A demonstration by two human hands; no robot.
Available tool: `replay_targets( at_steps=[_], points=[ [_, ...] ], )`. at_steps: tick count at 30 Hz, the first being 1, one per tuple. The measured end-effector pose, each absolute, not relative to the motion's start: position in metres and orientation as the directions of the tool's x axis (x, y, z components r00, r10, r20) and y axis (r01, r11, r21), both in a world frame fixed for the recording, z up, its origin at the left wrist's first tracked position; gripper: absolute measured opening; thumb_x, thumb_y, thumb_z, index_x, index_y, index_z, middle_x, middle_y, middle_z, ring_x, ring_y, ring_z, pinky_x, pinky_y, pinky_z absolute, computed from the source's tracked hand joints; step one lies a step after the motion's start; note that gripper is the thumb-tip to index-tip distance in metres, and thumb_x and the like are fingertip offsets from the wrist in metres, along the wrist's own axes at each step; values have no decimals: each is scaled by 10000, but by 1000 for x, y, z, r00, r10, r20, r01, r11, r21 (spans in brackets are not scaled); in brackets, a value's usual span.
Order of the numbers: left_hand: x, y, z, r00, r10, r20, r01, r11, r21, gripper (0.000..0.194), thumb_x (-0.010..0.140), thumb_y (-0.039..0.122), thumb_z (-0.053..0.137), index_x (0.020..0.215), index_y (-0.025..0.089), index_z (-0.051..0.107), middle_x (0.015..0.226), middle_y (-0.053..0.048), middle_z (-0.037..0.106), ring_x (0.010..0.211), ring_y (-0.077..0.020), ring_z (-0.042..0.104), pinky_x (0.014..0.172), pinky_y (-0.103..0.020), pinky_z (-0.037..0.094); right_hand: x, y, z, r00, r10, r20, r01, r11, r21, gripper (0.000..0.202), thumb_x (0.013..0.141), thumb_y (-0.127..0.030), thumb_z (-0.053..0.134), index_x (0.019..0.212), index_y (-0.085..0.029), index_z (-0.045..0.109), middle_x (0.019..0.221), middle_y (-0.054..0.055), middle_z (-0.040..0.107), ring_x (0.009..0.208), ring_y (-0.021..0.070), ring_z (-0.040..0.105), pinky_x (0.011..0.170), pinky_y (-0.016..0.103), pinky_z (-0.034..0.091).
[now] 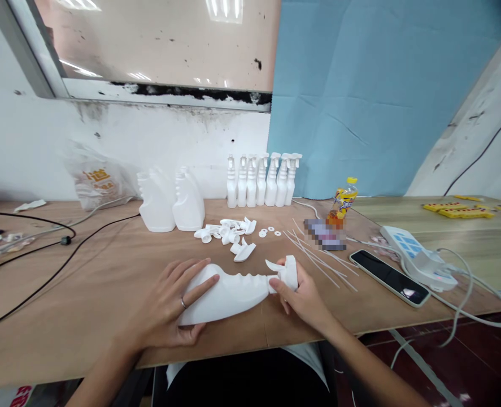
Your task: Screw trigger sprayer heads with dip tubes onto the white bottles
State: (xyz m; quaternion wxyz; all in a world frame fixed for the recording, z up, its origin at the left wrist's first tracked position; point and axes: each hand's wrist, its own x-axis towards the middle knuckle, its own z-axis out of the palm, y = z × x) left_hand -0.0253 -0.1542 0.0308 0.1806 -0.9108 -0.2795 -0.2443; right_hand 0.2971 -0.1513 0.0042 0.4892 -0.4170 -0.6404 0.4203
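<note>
A white plastic spray bottle [229, 294] lies on its side at the table's front edge, its neck pointing right. My left hand [176, 302] wraps round the bottle's base end, with a ring on one finger. At the neck, my right hand [299, 291] grips the white trigger sprayer head [291, 273], whose trigger points up and left. Head and neck meet; how tightly they are joined I cannot tell. Beyond the bottle lies a pile of loose white trigger heads [229, 230], with small white washers [270, 230] beside it. Thin white dip tubes [313, 254] are spread to the right.
Several upright spray bottles [261, 183] line the wall, and headless white bottles [157, 203] stand to their left. A drink bottle [343, 203], a phone [390, 277] and a power strip [419, 257] with looping cables occupy the right. Black cables [85, 249] cross the left side.
</note>
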Motion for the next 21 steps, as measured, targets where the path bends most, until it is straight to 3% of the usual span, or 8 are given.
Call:
replay_targets(
  at_steps=[2, 5, 8, 11, 16, 21],
  points=[
    [-25, -154, 31, 721, 420, 551, 601, -775, -195, 830, 782, 295, 658, 1538, 258, 317, 1545, -174, 362, 1327, -397, 420, 1047, -575, 371, 298, -152, 6, -201, 940, 276, 110, 301, -947, 418, 904, -423, 663, 1214, -231, 458, 644, -61, 585, 484, 133, 537, 494, 238, 444],
    [-24, -154, 32, 714, 440, 545, 616, -764, -190, 808, 790, 307, 655, 1528, 269, 330, 1547, -163, 361, 1325, -388, 420, 1053, -569, 361, 299, -153, 11, -244, 912, 329, 129, 367, -921, 550, 827, -365, 756, 1267, -226, 456, 963, 29, 676, 845, 194, 658, 748, 288, 527],
    [-22, -153, 32, 696, 516, 500, 661, -732, -165, 831, 793, 410, 684, 1528, 259, 328, 1542, -163, 369, 1318, -391, 419, 1048, -565, 360, 299, -154, 13, -217, 926, 308, 191, 350, -917, 539, 780, -388, 789, 1211, -203, 524, 1060, 58, 682, 947, 227, 653, 816, 314, 525],
    [-21, -151, 30, 677, 568, 469, 696, -700, -158, 879, 771, 488, 715, 1528, 253, 334, 1478, -159, 447, 1279, -377, 448, 1038, -546, 366, 297, -154, 13, -188, 955, 228, 246, 271, -931, 501, 713, -428, 833, 1085, -179, 607, 972, 59, 721, 842, 232, 671, 758, 318, 530],
    [-19, -151, 26, 665, 539, 516, 697, -697, -170, 808, 764, 385, 725, 1491, 261, 398, 1425, -146, 490, 1266, -357, 459, 1052, -522, 354, 289, -154, 15, -219, 973, 77, 136, 108, -985, 398, 741, -458, 789, 939, -173, 594, 593, -25, 655, 481, 162, 595, 524, 277, 471],
    [-24, -151, 23, 659, 476, 583, 703, -665, -252, 802, 801, 355, 721, 1515, 284, 361, 1425, -159, 494, 1278, -375, 455, 1067, -574, 326, 284, -151, 16, -225, 972, 72, 31, 81, -996, 409, 712, -440, 797, 923, -173, 570, 587, -34, 649, 464, 142, 581, 506, 257, 454]
  ],
)
